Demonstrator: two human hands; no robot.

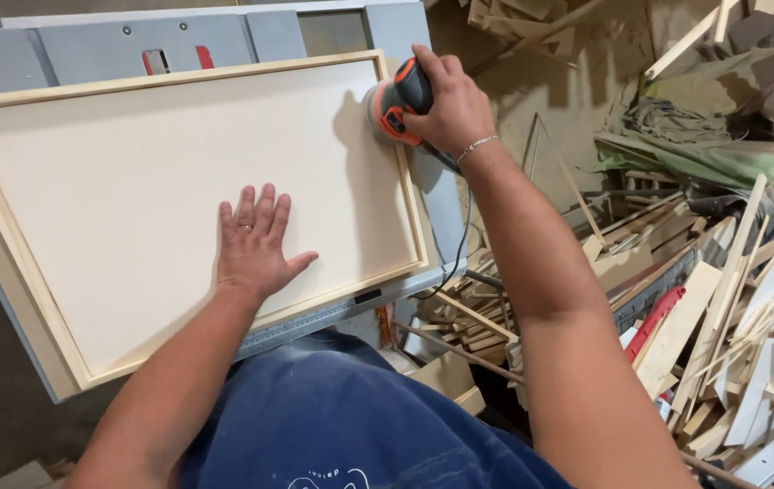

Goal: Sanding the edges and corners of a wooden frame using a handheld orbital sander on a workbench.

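Observation:
A large pale wooden panel with a raised light-wood frame lies flat on a grey table saw top. My left hand rests flat on the panel's near middle, fingers spread, a ring on one finger. My right hand, with a bracelet at the wrist, grips an orange and black palm sander pressed on the panel's far right corner, against the frame. The sander's black cord hangs down past the table's right edge.
A heap of wood offcuts and strips fills the floor to the right, with a red object among them. More scraps lie at the far right. A red insert shows in the saw top behind the panel.

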